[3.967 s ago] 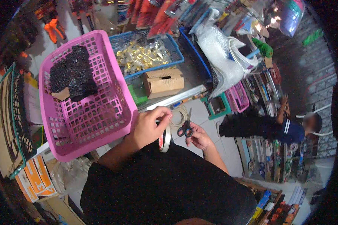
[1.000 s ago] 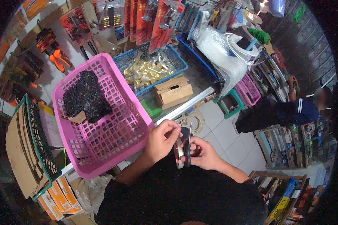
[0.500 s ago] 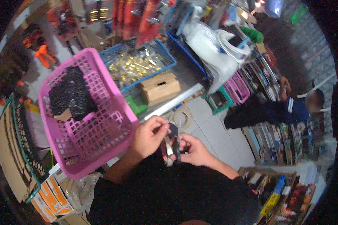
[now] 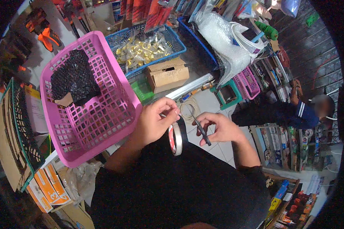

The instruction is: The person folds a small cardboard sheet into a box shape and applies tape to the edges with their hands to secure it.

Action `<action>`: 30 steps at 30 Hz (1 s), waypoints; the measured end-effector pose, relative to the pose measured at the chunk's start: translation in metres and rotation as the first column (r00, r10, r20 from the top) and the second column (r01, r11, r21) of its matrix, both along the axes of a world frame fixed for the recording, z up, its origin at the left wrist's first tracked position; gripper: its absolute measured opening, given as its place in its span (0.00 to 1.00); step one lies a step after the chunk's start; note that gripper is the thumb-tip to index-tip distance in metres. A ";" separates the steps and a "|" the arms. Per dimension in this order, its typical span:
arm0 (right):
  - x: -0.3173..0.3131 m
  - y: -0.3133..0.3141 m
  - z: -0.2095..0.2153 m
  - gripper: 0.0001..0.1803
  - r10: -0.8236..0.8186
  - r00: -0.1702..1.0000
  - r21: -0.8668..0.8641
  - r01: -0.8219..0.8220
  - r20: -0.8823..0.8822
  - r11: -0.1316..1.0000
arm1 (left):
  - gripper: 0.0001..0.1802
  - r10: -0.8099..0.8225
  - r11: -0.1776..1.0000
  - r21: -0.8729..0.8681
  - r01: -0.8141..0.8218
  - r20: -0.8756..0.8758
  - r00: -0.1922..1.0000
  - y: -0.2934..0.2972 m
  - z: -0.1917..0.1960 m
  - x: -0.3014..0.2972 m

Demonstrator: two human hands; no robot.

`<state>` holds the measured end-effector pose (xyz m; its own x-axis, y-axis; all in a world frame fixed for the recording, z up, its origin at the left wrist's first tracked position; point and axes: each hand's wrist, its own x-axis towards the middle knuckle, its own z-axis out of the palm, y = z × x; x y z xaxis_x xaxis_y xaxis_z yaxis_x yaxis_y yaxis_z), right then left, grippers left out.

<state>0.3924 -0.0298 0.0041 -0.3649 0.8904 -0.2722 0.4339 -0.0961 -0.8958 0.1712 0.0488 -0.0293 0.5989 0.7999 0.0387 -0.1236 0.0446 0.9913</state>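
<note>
My left hand (image 4: 154, 122) pinches the free end of a strip pulled from a black tape roll (image 4: 177, 137), which hangs just below the fingers. My right hand (image 4: 218, 128) grips black-handled scissors (image 4: 200, 128), their thin blades pointing up-left toward the strip near my left fingertips. Both hands are close together in front of my dark-clothed torso. To the left sits a pink plastic basket (image 4: 103, 122) holding a black mesh-wrapped bundle (image 4: 74, 78).
A blue basket of gold-coloured packets (image 4: 149, 47) and a small cardboard box (image 4: 167, 74) lie beyond my hands. Bubble wrap (image 4: 225, 45), a coil of white cable (image 4: 246, 38) and a small pink basket (image 4: 248, 82) are at the right. A seated person (image 4: 290, 112) is on the floor, right.
The tape roll has dropped from between my hands and now hangs on its strip under my left hand. The scissors have swung out, blades now pointing at the strip.
</note>
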 end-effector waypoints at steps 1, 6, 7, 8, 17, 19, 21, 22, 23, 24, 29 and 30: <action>0.005 0.003 0.007 0.31 0.038 0.995 0.004 -0.038 0.090 0.999 | 0.05 -0.007 1.000 0.006 0.007 0.005 1.000 0.000 0.000 0.000; 0.020 0.015 0.028 0.32 0.082 0.964 -0.005 -0.083 0.253 0.997 | 0.04 -0.023 1.000 0.007 0.023 0.013 1.000 0.000 0.003 0.005; 0.024 0.017 0.029 0.32 0.115 0.957 0.038 -0.129 0.265 0.991 | 0.04 -0.019 1.000 0.012 0.018 0.041 0.999 0.002 0.002 0.008; 0.030 0.020 0.028 0.32 0.148 0.949 0.080 -0.176 0.279 0.981 | 0.04 -0.014 1.000 0.016 0.013 0.068 0.998 0.003 -0.001 0.010; 0.033 0.049 0.045 0.31 0.352 0.874 -0.112 -0.334 0.336 0.936 | 0.05 -0.102 0.993 -0.063 0.103 0.014 0.995 0.008 0.001 0.015; 0.034 0.053 0.043 0.31 0.371 0.878 -0.103 -0.357 0.303 0.929 | 0.05 -0.101 0.993 -0.062 0.104 0.052 0.994 0.010 -0.002 0.017; 0.038 0.058 0.039 0.30 0.398 0.882 -0.176 -0.363 0.253 0.915 | 0.05 -0.099 0.992 -0.071 0.102 0.048 0.994 0.011 -0.002 0.018; 0.039 0.061 0.037 0.30 0.411 0.883 -0.210 -0.368 0.227 0.906 | 0.05 -0.097 0.992 -0.074 0.100 0.045 0.994 0.011 -0.002 0.019; 0.039 0.064 0.037 0.30 0.421 0.880 -0.205 -0.380 0.221 0.902 | 0.05 -0.092 0.993 -0.069 0.097 0.065 0.994 0.012 -0.003 0.019; 0.039 0.067 0.037 0.30 0.427 0.878 -0.200 -0.389 0.214 0.899 | 0.05 -0.091 0.993 -0.066 0.097 0.085 0.992 0.011 -0.006 0.020; 0.036 0.080 0.037 0.30 0.461 0.865 -0.229 -0.416 0.200 0.880 | 0.04 -0.092 0.992 -0.087 0.092 0.008 0.996 0.014 -0.010 0.020; 0.037 0.081 0.033 0.30 0.461 0.867 -0.232 -0.417 0.189 0.879 | 0.04 -0.095 0.992 -0.085 0.094 -0.009 0.995 0.014 -0.009 0.020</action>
